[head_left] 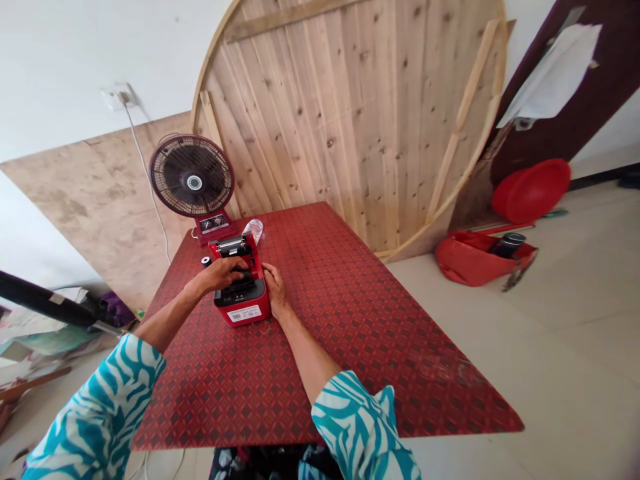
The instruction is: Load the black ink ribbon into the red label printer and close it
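A red and black desktop printer [243,310] stands on the table with its lid [233,245] raised toward the back. A white label with print is stuck on its near side. My left hand [223,273] reaches over from the left into the printer's open top, fingers bent inward; what they pinch there, if anything, is hidden. Along the printer's right side lies my right hand [276,288], its fingers curled against the red casing and gripping it. Just left of the lid is a small white-ended black roll [206,262].
A dark red fan [193,180] stands at the table's back left, its cord running to a wall socket [119,97]. Clear crumpled plastic [254,230] lies behind the printer. A patterned red cloth covers the table [370,333]. A large round wooden board [350,113] leans behind.
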Available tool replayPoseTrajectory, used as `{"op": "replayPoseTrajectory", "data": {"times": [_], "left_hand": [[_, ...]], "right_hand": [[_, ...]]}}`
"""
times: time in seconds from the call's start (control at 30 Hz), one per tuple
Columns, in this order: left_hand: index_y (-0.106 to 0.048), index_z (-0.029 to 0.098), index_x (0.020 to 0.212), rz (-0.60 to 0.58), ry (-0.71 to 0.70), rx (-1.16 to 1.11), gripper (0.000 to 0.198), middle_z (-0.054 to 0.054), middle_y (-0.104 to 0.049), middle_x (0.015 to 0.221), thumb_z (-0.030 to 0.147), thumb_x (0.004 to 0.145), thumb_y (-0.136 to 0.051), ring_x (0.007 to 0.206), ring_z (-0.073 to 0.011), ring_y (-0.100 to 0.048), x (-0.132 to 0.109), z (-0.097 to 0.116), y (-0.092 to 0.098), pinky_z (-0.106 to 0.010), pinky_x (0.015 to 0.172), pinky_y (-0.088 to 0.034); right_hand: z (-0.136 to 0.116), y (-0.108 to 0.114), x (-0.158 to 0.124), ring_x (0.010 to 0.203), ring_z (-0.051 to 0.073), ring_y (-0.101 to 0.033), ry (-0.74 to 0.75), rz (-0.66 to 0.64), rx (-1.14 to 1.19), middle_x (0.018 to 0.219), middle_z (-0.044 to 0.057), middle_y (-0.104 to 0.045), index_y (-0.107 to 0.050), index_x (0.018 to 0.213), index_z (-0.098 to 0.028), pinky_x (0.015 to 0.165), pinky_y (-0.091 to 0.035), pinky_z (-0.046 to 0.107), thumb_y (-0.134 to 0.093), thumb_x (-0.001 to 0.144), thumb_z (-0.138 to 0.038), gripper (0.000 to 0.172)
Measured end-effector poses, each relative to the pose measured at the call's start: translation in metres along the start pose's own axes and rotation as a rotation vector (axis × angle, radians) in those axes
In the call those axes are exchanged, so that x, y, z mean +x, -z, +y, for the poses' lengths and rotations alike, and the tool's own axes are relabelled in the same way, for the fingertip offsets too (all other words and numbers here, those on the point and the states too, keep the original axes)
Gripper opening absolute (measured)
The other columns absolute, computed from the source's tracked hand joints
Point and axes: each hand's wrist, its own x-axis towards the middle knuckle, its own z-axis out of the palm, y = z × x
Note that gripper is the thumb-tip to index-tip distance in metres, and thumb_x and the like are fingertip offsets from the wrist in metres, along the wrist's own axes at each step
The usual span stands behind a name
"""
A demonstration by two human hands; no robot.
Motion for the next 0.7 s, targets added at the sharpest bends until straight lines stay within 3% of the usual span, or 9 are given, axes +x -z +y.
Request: {"op": "replayPoseTrajectory", "data": {"times": [0.27,0.5,0.6,0.7], "left_hand": [[-0.064,0.02,0.107,0.082,-0.044,-0.141,0.031,-0.007,-0.071,0.111,0.021,0.076,-0.056,0.109,-0.0247,-0.064,0.001,-0.007,-0.016,-0.042,0.1,-0.048],[-0.065,0.021,0.097,-0.023,0.008,-0.069,0.027,-0.004,-0.073,0.099,0.021,0.07,-0.061,0.096,-0.0228,-0.067,0.013,-0.015,-0.024,-0.034,0.088,-0.053],[-0.068,0.022,0.087,-0.108,0.029,-0.015,0.02,-0.002,-0.074,0.086,0.021,0.067,-0.063,0.085,-0.0216,-0.068,0.022,-0.014,-0.021,-0.029,0.079,-0.053],[-0.071,0.022,0.089,-0.115,-0.001,-0.045,0.021,-0.002,-0.075,0.089,0.027,0.07,-0.063,0.086,-0.0215,-0.068,0.016,-0.009,-0.014,-0.028,0.079,-0.052]], "right_hand": [[0.003,0.002,0.001,0.112,0.02,-0.058,-0.002,0.002,-0.01,0.112,0.002,-0.067,-0.07,0.106,-0.027,0.103,-0.041,0.036,-0.055,0.081,-0.044,0.033],[0.0,0.002,0.0,0.112,0.02,-0.058,0.003,0.009,-0.045,0.113,0.001,-0.067,-0.07,0.105,-0.027,0.104,-0.039,0.036,-0.054,0.081,-0.042,0.032],[0.004,0.002,0.002,0.111,0.02,-0.058,-0.002,0.005,-0.033,0.113,0.001,-0.067,-0.069,0.106,-0.027,0.103,-0.04,0.036,-0.054,0.081,-0.043,0.033],[0.006,0.002,0.003,0.11,0.02,-0.058,-0.009,0.01,-0.035,0.112,0.001,-0.068,-0.07,0.105,-0.027,0.102,-0.041,0.036,-0.055,0.081,-0.044,0.033]]}}
